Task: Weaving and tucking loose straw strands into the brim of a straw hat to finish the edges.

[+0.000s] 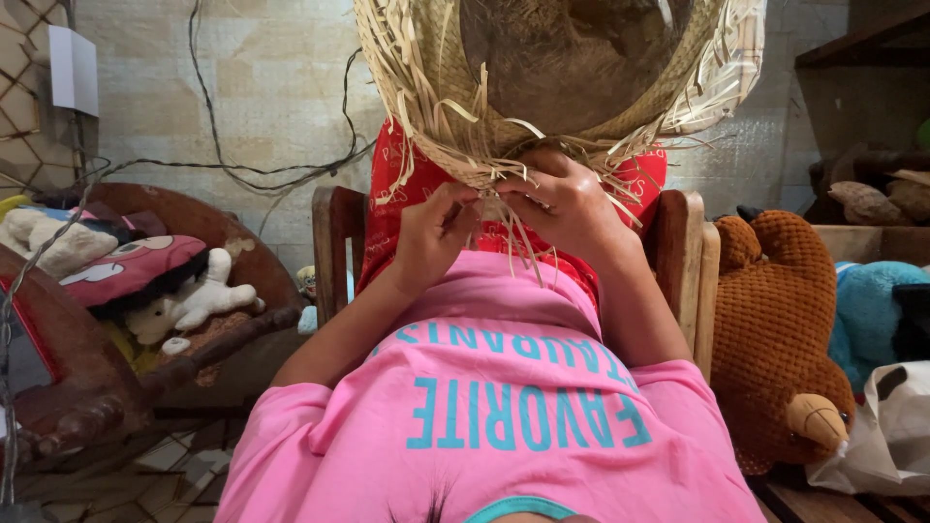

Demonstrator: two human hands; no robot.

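Head view: both hands pinch loose strips at the lower rim of a round pale woven straw hat [562, 73], held at chest height. Left hand [431, 237] closed on strands; right hand [567, 208] likewise. Best keep strips taut, weave tight.

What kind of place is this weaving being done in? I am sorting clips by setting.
Probably a room in a home. Soft toys lie about, a brown plush bear among them, with a wooden chair and a bare wall. Both hands work a half-woven straw hat.
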